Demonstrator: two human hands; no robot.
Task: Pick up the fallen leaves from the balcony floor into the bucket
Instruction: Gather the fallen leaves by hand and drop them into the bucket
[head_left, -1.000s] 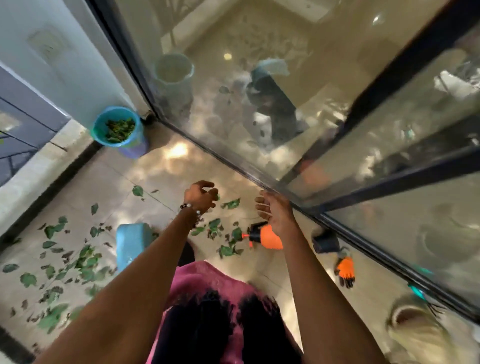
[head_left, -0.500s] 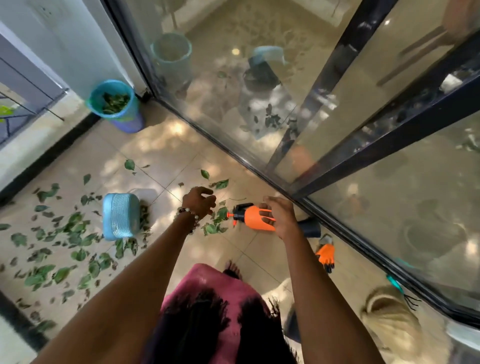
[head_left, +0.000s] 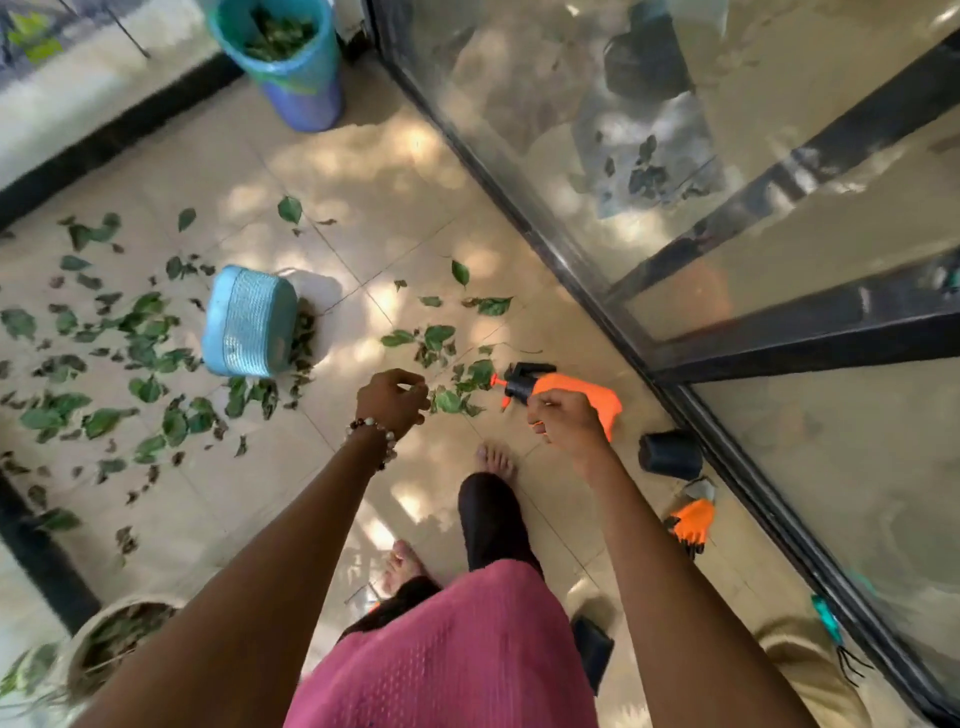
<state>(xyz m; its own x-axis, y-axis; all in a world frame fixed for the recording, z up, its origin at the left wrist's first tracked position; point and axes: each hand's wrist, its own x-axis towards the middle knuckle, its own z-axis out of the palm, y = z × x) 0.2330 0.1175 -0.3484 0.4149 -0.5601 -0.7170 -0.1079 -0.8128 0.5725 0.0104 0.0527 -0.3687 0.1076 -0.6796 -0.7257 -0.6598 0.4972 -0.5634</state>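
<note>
The left hand (head_left: 390, 400) has its fingers curled, apparently pinching a small green leaf — hard to confirm. The right hand (head_left: 569, 427) is curled too, in front of the orange-and-black plastic spray bottle (head_left: 558, 387); whether it grips it I cannot tell. The bottle's long axis lies flat, nozzle toward the left hand. Scattered green fallen leaves (head_left: 447, 400) lie between and left of both hands; the blue plastic bucket (head_left: 291, 57), part-filled, stands far beyond them.

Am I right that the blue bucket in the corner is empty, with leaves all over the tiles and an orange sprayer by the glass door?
Not quite. The head view shows the bucket already holds a heap of green leaves, so it is not empty. The rest holds: leaves lie scattered over the tiles, and the orange sprayer lies near the glass door.
</note>
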